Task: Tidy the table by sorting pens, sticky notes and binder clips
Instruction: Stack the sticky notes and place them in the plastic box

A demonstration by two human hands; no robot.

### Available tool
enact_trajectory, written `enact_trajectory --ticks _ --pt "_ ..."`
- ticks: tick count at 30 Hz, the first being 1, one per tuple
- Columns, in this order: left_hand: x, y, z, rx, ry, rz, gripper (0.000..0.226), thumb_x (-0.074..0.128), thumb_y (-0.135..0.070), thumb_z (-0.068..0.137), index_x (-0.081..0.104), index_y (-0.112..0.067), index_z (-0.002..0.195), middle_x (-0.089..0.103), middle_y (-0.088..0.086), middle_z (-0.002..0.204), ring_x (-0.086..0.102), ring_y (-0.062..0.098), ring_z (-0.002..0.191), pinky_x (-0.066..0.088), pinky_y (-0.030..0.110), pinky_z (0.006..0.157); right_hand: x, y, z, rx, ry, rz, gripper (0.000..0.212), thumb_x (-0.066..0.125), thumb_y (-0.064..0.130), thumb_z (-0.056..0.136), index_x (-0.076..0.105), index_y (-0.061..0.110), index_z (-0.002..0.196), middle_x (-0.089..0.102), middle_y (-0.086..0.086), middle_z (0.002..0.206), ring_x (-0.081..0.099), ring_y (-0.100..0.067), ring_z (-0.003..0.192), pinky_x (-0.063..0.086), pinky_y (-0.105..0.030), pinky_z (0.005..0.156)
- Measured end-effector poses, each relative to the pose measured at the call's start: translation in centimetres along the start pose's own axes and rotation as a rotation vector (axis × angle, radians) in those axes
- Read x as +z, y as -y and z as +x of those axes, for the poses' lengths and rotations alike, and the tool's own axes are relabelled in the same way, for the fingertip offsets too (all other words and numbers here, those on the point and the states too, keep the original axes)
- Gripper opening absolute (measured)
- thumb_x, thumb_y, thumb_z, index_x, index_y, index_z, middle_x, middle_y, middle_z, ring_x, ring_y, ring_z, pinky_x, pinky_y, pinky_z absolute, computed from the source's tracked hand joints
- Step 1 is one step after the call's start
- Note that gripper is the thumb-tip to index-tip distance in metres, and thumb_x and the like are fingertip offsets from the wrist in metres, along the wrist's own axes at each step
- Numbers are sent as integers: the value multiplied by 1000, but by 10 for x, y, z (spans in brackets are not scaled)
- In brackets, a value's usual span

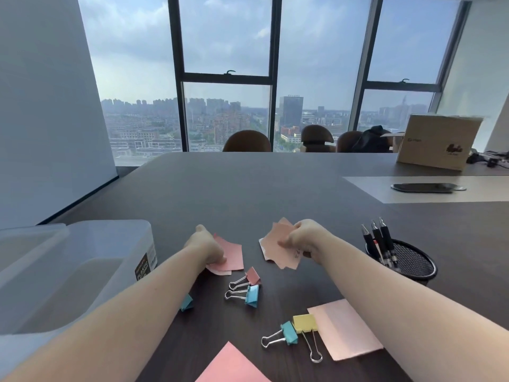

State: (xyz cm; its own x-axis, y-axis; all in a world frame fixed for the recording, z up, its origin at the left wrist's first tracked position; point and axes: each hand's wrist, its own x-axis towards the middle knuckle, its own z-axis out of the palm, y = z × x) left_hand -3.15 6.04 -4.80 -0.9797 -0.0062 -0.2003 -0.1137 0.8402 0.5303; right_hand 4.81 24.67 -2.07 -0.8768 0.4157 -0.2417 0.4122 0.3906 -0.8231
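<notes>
My right hand (301, 237) grips a bunch of pink sticky notes (279, 245) lifted above the dark table (248, 194). My left hand (205, 248) pinches other pink sticky notes (231, 253) lying on the table. Just in front of them lie a pink binder clip (252, 276) and a blue binder clip (252, 295). A teal clip (186, 302) peeks out beside my left forearm. Nearer me sit a yellow clip (304, 322) and a teal clip (289, 332), beside a pale pink note (344, 328). Another pink note (232, 365) lies at the bottom edge. Three black pens (378, 242) stand in a mesh cup (413, 264).
A clear plastic storage box (71, 271) stands at the left. A cardboard box (438, 142) and a dark flat object (425, 187) sit at the far right. Brown chairs (246, 142) line the table's far edge before large windows.
</notes>
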Motion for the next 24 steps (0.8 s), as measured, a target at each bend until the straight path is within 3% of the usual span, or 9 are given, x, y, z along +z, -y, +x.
enact_trajectory --ticks 2,4,7,10,14,16,19,21,24 --pt "1 3 3 0 5 -80 73 77 -24 76 39 0 134 53 14 134 54 28 123 44 33 105 8 1 10 13 -67 134 7 62 8 88 58 10 94 66 -14 110 61 -26 93 47 -27 67" --pt "2 6 4 7 30 -173 62 80 -16 73 53 3 125 63 18 123 62 31 114 51 38 99 18 1 18 38 -104 107 28 63 19 83 60 8 109 65 -13 120 62 -29 107 49 -30 82" --pt "0 10 7 -3 67 -299 48 82 -10 70 63 3 112 70 20 109 69 33 101 55 43 92 30 -6 29 84 -140 -210 45 56 32 79 58 15 121 60 -4 127 50 -28 124 39 -38 106" --pt "-1 11 6 6 86 -352 45 80 -5 72 62 3 113 70 19 110 69 32 102 57 40 88 32 -3 22 81 -147 -448 44 61 34 78 58 22 120 57 -1 130 47 -26 125 38 -30 99" --pt "0 11 2 33 84 -357 49 79 -5 73 59 2 117 68 20 114 68 33 105 54 44 94 29 4 22 53 -57 -398 46 65 20 85 53 10 128 58 -9 132 58 -24 113 47 -29 93" --pt "-2 11 -2 39 90 -381 48 78 -3 74 59 3 118 67 19 115 67 34 106 54 42 94 27 3 20 56 -113 -344 55 66 25 84 46 10 133 53 -5 137 53 -19 123 44 -27 101" --pt "-8 8 -11 49 119 -433 17 73 4 77 59 -3 85 68 16 93 69 33 94 58 44 80 29 -1 16 54 -73 -235 67 72 17 78 36 9 134 47 -7 136 49 -24 126 42 -32 105" --pt "-11 6 -16 66 112 -463 26 71 6 79 52 -10 72 62 9 73 66 28 78 55 35 62 27 -3 13 28 -45 -137 50 69 6 78 46 7 123 53 -12 130 55 -29 118 47 -38 102" --pt "-21 2 -30 87 123 -529 28 69 6 81 50 -12 70 58 6 68 61 20 60 50 22 42 20 -2 2 -38 -8 49 10 58 1 86 59 8 92 65 -16 115 64 -27 97 53 -35 85"
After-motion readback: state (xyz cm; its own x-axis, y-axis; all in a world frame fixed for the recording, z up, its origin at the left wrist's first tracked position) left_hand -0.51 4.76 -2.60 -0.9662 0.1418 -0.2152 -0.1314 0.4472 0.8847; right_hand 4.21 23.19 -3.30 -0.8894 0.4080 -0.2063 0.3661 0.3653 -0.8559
